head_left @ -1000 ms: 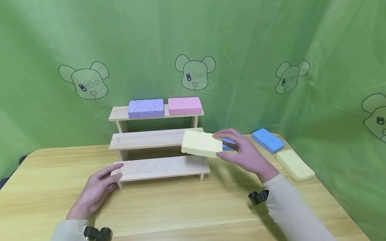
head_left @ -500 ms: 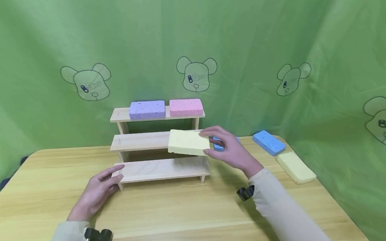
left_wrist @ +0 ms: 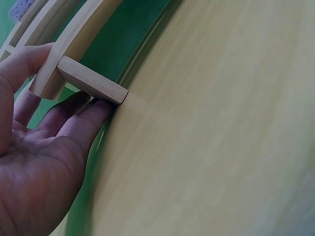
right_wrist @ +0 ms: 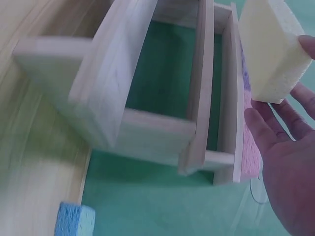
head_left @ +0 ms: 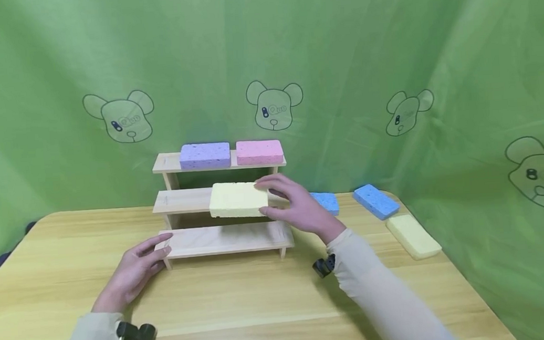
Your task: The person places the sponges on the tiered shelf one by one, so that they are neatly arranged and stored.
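In the head view my right hand [head_left: 298, 205] pinches one end of a pale yellow sponge [head_left: 238, 199] between thumb and fingers. That sponge hangs in front of the middle tier of a three-tier wooden shelf [head_left: 225, 239]. In the right wrist view the yellow sponge [right_wrist: 270, 46] is tilted, with fingertips along its end. At the left end of the lowest tier, my left hand [head_left: 134, 269] holds the shelf. The left wrist view has the thumb side of my left hand [left_wrist: 44, 147] at the board [left_wrist: 56, 71], with other fingers against the leg [left_wrist: 93, 81].
On the top tier lie a purple sponge [head_left: 204, 155] and a pink sponge [head_left: 259, 152]. To the shelf's right, on the wooden table [head_left: 244, 309], are a blue sponge [head_left: 325, 203], another blue sponge [head_left: 376, 201] and a yellow sponge [head_left: 414, 236]. A green curtain [head_left: 339, 44] hangs behind.
My right hand has carried the yellow sponge leftward, from the shelf's right end to the front of the middle tier's centre. My left hand stays at the lowest tier's left end.
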Demonstrator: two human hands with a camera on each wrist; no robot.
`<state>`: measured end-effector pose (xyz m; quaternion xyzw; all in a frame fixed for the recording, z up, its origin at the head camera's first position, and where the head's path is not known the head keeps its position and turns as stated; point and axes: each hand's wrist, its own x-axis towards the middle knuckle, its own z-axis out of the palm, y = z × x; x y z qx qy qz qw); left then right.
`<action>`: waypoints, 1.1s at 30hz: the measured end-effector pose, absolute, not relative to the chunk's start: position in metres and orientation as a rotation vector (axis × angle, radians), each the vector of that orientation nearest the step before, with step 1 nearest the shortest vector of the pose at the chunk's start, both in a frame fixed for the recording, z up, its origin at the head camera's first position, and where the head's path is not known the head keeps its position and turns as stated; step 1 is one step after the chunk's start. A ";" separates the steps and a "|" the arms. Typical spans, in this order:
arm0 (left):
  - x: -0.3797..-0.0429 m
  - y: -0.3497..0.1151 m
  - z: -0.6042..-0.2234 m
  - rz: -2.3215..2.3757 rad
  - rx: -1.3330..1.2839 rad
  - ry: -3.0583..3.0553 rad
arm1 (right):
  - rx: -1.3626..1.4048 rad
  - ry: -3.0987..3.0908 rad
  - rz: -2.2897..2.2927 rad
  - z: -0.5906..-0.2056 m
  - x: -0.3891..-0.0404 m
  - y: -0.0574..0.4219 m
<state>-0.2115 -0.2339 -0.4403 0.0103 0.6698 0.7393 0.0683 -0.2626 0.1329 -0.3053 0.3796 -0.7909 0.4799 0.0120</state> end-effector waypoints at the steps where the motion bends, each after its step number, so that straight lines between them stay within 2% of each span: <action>1: -0.211 -0.234 -0.440 2.223 0.028 2.020 | 1.186 -2.460 1.529 -0.308 -0.265 0.130; 12: -0.213 -0.234 -0.441 2.234 0.024 2.004 | 1.198 -2.357 1.628 -0.336 -0.297 0.109; 33: -0.210 -0.234 -0.441 2.238 0.029 2.000 | 1.102 -2.362 1.734 -0.350 -0.310 0.071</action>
